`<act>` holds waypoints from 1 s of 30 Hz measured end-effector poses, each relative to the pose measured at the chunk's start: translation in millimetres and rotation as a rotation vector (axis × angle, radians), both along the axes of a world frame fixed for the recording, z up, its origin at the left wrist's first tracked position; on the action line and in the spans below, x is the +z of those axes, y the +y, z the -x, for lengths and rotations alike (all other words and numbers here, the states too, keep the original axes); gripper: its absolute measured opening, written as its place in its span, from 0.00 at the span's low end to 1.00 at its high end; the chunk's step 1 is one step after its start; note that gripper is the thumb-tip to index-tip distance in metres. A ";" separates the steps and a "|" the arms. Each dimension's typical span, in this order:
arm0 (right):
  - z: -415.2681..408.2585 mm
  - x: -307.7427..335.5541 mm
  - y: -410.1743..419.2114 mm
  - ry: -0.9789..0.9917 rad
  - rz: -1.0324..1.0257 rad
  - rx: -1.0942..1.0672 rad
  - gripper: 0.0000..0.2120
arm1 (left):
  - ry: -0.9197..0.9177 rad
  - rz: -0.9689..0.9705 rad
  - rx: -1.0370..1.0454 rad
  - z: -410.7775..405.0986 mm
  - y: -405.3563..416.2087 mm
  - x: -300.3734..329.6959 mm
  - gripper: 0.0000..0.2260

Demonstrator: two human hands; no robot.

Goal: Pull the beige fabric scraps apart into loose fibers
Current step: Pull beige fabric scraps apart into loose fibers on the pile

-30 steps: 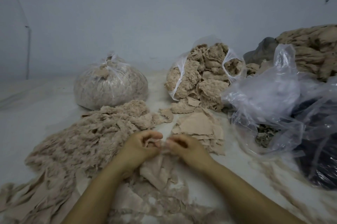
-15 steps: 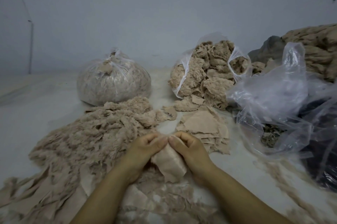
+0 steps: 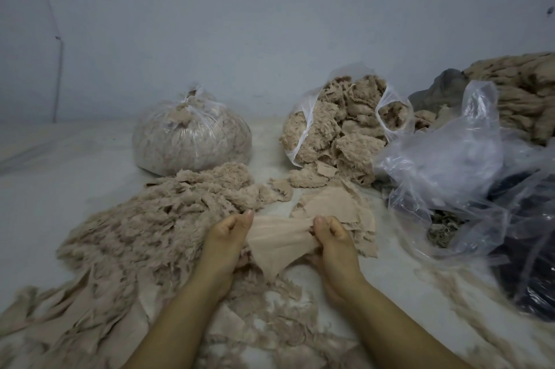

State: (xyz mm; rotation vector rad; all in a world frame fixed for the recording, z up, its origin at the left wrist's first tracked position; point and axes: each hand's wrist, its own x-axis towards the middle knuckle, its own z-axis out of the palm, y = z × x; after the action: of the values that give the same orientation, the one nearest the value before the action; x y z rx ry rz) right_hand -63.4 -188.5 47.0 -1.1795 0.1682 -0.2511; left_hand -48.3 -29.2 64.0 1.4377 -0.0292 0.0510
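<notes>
Currently we pinch one beige fabric scrap (image 3: 277, 241) taut between left hand (image 3: 229, 233) and right hand (image 3: 332, 232), over the near middle of the work surface (image 3: 75, 164). Advice: pull evenly outward across the weave, regripping near the edges so threads loosen.

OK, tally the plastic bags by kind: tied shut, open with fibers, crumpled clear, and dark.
Tied clear bag of fibers: 1
Open clear bag of fluffy scraps: 1
Crumpled clear bag: 1
Dark bag, partly hidden under the clear plastic: 1
Total: 4
</notes>
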 end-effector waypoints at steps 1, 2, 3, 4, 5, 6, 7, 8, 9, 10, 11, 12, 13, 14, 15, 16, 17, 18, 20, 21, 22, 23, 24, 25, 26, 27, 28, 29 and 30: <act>-1.2 -0.4 1.5 0.005 -0.020 -0.025 0.13 | -0.018 -0.018 -0.012 1.3 -1.8 -1.6 0.12; -2.3 0.1 2.6 0.006 -0.002 -0.072 0.12 | -0.038 -0.025 -0.018 2.3 -3.5 -2.9 0.12; -3.4 1.1 2.9 -0.001 0.012 -0.127 0.12 | -0.054 -0.020 -0.008 2.0 -4.1 -3.7 0.12; -3.8 3.0 1.7 -0.012 0.006 -0.176 0.12 | -0.055 0.000 0.018 0.9 -3.0 -3.8 0.12; -3.8 5.3 -1.0 -0.019 -0.024 -0.209 0.12 | -0.044 0.024 0.049 -1.3 0.1 -3.6 0.12; -3.5 7.4 -4.8 -0.026 -0.049 -0.213 0.13 | -0.030 0.027 0.073 -3.5 4.2 -3.3 0.12; -2.3 8.9 -9.2 -0.028 -0.056 -0.176 0.13 | -0.025 0.001 0.076 -4.2 7.7 -2.6 0.13; -0.8 9.9 -12.4 -0.023 -0.029 -0.096 0.12 | -0.029 -0.044 0.058 -3.2 9.7 -1.6 0.15; 2.2 11.8 -13.6 -0.018 0.025 0.008 0.10 | -0.040 -0.092 0.027 -1.5 10.4 -0.5 0.18; 5.2 12.8 -12.4 -0.023 0.088 0.117 0.08 | -0.054 -0.128 -0.013 1.0 9.2 1.4 0.20; 9.2 14.3 -9.1 -0.043 0.137 0.209 0.07 | -0.080 -0.148 -0.064 2.8 7.4 2.0 0.20; 12.8 15.3 -4.8 -0.078 0.176 0.279 0.08 | -0.121 -0.165 -0.137 5.2 4.8 2.3 0.18; 15.5 15.4 -0.5 -0.121 0.213 0.329 0.10 | -0.154 -0.205 -0.219 7.5 1.8 1.9 0.16; 17.4 14.8 4.1 -0.153 0.243 0.357 0.12 | -0.171 -0.261 -0.285 9.6 -0.9 1.4 0.16; 17.8 13.7 7.5 -0.163 0.256 0.358 0.14 | -0.182 -0.310 -0.334 10.7 -3.4 0.3 0.16; 16.8 12.4 9.4 -0.156 0.261 0.337 0.17 | -0.190 -0.339 -0.362 11.6 -6.4 -1.0 0.15; 15.1 10.8 9.2 -0.139 0.249 0.302 0.18 | -0.197 -0.340 -0.374 12.7 -9.0 -1.4 0.13; 12.8 8.9 7.5 -0.121 0.219 0.256 0.18 | -0.193 -0.323 -0.369 13.9 -10.2 -0.3 0.11; 7.0 7.4 0.0 -0.083 0.134 0.146 0.15 | -0.152 -0.270 -0.310 13.5 -8.9 2.9 0.10; 4.7 7.2 -5.1 -0.056 0.099 0.106 0.14 | -0.117 -0.216 -0.279 12.3 -6.7 4.5 0.10; 3.2 6.2 -9.6 -0.030 0.078 0.090 0.14 | -0.081 -0.142 -0.253 10.7 -4.2 5.2 0.11; 2.6 5.2 -11.8 -0.004 0.075 0.103 0.15 | -0.057 -0.072 -0.223 9.0 -2.0 5.3 0.12; 4.4 5.1 -11.0 0.020 0.084 0.156 0.17 | -0.048 -0.023 -0.189 8.2 -1.2 5.0 0.12; 7.3 4.9 -8.0 0.031 0.093 0.250 0.19 | -0.048 -0.005 -0.157 7.0 -1.2 4.0 0.13; 10.0 3.7 -2.7 0.030 0.107 0.362 0.21 | -0.044 0.013 -0.143 6.1 -2.4 3.1 0.14; 13.3 3.0 3.1 0.025 0.131 0.454 0.21 | -0.037 0.035 -0.149 5.8 -3.9 2.5 0.13; 16.2 2.6 8.0 0.022 0.158 0.499 0.21 | -0.030 0.067 -0.166 6.6 -5.6 2.6 0.11; 17.6 2.3 10.9 0.019 0.173 0.494 0.21 | -0.026 0.094 -0.171 7.3 -6.6 2.3 0.10; 18.0 3.3 11.9 0.015 0.181 0.455 0.18 | -0.024 0.101 -0.155 7.9 -6.7 2.2 0.09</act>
State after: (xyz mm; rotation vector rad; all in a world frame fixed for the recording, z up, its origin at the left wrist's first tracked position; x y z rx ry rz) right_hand -81.4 -176.6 50.3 -1.3644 -0.1134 0.1459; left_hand -56.1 -35.9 66.2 1.3295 -0.1560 -0.0567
